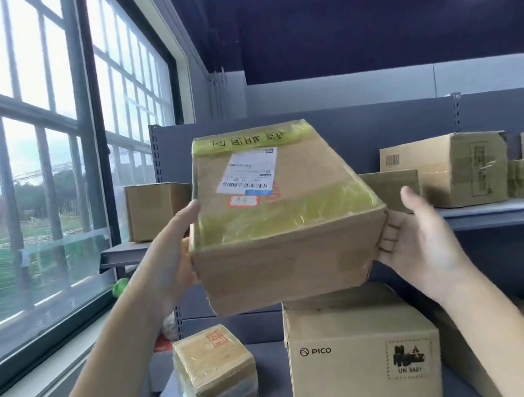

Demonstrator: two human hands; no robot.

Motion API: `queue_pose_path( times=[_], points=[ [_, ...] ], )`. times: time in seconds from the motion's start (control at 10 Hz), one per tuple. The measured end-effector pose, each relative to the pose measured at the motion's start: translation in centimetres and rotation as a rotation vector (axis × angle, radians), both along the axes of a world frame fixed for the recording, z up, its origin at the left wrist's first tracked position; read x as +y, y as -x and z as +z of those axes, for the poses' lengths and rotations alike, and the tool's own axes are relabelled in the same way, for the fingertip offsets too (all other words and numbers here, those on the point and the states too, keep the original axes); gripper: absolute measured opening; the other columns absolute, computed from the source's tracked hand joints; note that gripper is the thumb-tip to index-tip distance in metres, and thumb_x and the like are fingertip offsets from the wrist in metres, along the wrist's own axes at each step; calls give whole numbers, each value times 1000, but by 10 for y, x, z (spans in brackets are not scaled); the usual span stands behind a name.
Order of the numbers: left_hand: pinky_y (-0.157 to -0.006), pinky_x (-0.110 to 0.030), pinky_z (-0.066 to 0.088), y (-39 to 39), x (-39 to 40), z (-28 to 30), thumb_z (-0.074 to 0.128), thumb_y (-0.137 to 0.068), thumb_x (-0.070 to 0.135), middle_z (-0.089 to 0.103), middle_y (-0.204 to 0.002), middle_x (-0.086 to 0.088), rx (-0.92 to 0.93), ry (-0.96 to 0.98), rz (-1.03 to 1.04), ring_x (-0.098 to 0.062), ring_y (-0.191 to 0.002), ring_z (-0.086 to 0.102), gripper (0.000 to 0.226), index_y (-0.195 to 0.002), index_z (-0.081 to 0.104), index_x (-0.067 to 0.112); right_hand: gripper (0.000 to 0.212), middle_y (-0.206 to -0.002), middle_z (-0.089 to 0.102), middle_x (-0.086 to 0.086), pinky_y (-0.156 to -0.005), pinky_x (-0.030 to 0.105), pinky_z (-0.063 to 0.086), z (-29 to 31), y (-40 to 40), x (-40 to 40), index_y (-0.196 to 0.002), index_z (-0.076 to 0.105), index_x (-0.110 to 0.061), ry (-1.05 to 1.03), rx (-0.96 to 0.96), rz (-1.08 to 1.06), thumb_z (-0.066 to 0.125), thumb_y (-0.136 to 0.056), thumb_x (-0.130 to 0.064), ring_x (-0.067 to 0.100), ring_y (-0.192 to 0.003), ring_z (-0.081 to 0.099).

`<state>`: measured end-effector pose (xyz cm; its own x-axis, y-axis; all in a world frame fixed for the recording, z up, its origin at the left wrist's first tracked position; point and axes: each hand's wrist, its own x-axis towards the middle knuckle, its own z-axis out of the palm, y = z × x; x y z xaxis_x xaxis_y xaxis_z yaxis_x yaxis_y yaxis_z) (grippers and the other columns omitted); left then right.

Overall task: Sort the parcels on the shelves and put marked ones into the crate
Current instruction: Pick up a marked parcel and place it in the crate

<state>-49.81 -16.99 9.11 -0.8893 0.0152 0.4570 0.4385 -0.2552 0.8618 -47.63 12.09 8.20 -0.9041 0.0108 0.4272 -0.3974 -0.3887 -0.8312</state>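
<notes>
Brown cardboard parcel with yellow tape and white label (282, 215) | held up before the shelves, tilted | left hand (172, 253) and right hand (422, 231) clasp opposite sides (thumbs up) | six other boxes visible

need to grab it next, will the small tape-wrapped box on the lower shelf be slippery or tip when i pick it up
The small taped box is wrapped in glossy clear tape, so it is probably a bit slick under the fingers. It looks roughly cube-shaped and sits flat on the lower shelf, so it is unlikely to tip. Its cardboard seems stiff.
</notes>
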Motion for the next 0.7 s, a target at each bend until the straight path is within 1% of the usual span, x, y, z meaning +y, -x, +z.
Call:
queue_pose_path(
  times=[0.1, 0.2, 0.3, 0.4, 0.5, 0.6, 0.7],
  points=[
    [-90, -50, 49, -1, 4, -12, 52, -90, 27, 65, -99, -11, 8, 37, 43, -27, -87, 62, 13, -94, 59, 17, 61, -96, 72, 10, -82, 38, 46, -12, -4, -1, -98, 72, -9, -157, -80, 65, 42, -80, -59, 25, -89, 66],
    [-60, -37, 58, -6, 14, -33, 56, -88, 22, 74, -87, -7, 36, -3, 48, -22, -71, 70, 13, -99, 63, 19, 41, -99, 73, -3, -87, 35, 48, -30, -6, -23, -104, 67, -16, -345, -100, -95, 60, -76, -44, 14, -96, 67],
    [-54, -28, 55, -11, 16, -44, 52, -90, 17, 74, -85, -1, 148, 4, 94, -17, -71, 70, 14, -95, 64, 23, 18, -97, 73, -10, -96, 35, 46, -44, -5, -36, -100, 65, -23, -345, -43, -235, 62, -83, -30, 9, -98, 65],
    [-55, -26, 55, -15, 12, -45, 50, -92, 16, 74, -85, 2, 212, 24, 122, -14, -73, 70, 17, -95, 64, 26, 12, -94, 73, -11, -95, 37, 47, -48, -6, -40, -93, 65, -25, -312, -14, -281, 63, -82, -30, 9, -96, 66],
    [-57, -25, 55, -19, 10, -45, 49, -94, 17, 74, -88, 3, 235, 55, 146, -13, -75, 69, 19, -97, 64, 27, 7, -93, 73, -11, -93, 39, 49, -50, -5, -45, -89, 65, -27, -314, 37, -348, 63, -83, -30, 10, -94, 67],
    [-56, -23, 54, -23, 10, -46, 48, -94, 16, 74, -85, 4, 264, 52, 163, -11, -73, 69, 19, -97, 64, 26, 6, -93, 73, -10, -93, 40, 49, -53, -6, -47, -88, 65, -29, -329, 58, -398, 61, -84, -31, 11, -95, 66],
    [-54, -20, 53, -27, 12, -49, 50, -91, 19, 74, -82, 6, 295, 34, 162, -8, -70, 69, 19, -91, 66, 29, 6, -91, 72, -12, -92, 41, 49, -58, -5, -47, -86, 65, -30, -337, 73, -441, 60, -83, -32, 10, -95, 65]
  ],
)
